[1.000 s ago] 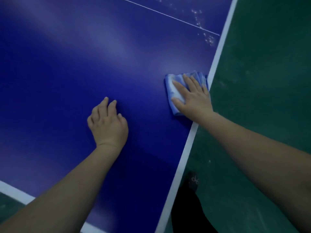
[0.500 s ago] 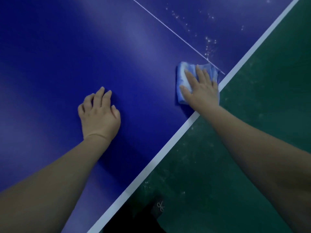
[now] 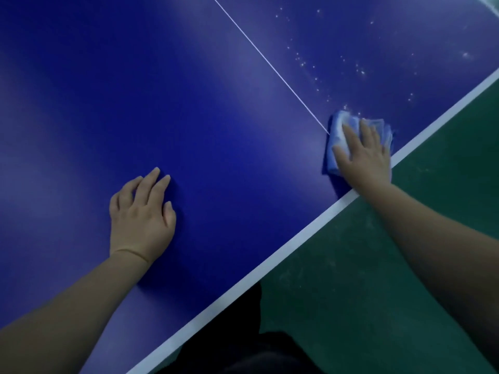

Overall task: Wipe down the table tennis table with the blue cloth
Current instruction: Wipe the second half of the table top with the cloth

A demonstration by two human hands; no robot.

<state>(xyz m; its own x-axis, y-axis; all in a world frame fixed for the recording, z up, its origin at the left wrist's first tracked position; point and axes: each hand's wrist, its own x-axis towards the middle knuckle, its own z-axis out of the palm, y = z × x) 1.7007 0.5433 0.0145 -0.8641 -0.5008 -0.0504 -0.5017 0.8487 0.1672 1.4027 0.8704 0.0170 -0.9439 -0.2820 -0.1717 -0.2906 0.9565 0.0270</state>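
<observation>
Blue cloth [image 3: 337,130] lies folded on the table [image 3: 189,90], just inside its white edge [image 3: 297,244]. My right hand [image 3: 364,160] presses it flat with straight fingers. My left hand [image 3: 140,214] rests palm down well inside that edge, fingers relaxed, holding nothing. White specks [image 3: 359,68] dot the top farther in from the edge.

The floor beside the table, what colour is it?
The floor is dark green with pale dusty smudges, best seen in the head view.
</observation>
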